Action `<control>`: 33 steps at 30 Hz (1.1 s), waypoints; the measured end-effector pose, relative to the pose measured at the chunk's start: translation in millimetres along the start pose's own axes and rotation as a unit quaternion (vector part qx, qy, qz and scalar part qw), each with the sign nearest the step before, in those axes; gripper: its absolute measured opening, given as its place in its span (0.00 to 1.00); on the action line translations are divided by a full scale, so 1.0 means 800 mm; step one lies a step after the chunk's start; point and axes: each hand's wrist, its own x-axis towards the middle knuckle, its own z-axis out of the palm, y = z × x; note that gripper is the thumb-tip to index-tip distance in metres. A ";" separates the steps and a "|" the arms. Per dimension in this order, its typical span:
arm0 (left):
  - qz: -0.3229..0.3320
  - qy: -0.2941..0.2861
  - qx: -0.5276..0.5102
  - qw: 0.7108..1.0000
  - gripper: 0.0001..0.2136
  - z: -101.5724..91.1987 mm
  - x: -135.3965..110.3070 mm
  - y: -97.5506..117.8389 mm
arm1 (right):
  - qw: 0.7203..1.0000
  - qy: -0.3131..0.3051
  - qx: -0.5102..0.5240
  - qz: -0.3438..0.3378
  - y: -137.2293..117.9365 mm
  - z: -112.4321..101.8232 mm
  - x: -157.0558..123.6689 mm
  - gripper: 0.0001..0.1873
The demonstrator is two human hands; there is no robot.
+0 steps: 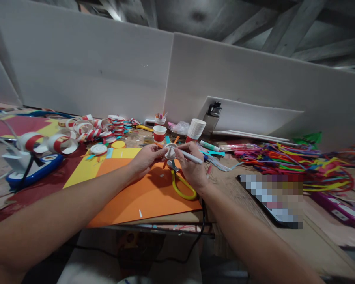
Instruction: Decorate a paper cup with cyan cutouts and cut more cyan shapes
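Note:
My left hand [148, 157] pinches the edge of a small round white paper-cup piece [170, 151] with orange and blue strips sticking out around it. On its other side the fingers of my right hand [192, 163] touch the same piece. A white pen-like stick [192, 157] lies in the grip of my right hand; its exact kind is unclear. Below the hands, yellow-handled scissors [183, 190] rest on orange paper [130, 197], their blades partly covered. A red and white paper cup [159, 134] stands just behind my hands.
Behind to the right stands a cup stack [196, 129] beside a dark bottle [212, 116]. Colourful pipe cleaners [284, 159] and a phone [269, 201] lie at right. Cut cup rings [57, 142] and a blue power strip [34, 169] are at left. White boards form the back.

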 end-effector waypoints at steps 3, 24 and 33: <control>0.000 0.004 -0.001 1.000 0.14 0.000 0.000 -0.001 | 1.000 0.004 -0.006 -0.010 -0.002 -0.001 0.000 0.08; 0.003 -0.003 0.008 1.000 0.14 -0.001 0.000 -0.001 | 1.000 0.006 -0.022 -0.011 -0.003 -0.002 0.001 0.08; 0.006 0.004 0.014 1.000 0.15 -0.003 0.001 -0.003 | 1.000 -0.002 -0.022 -0.013 -0.001 -0.003 0.001 0.08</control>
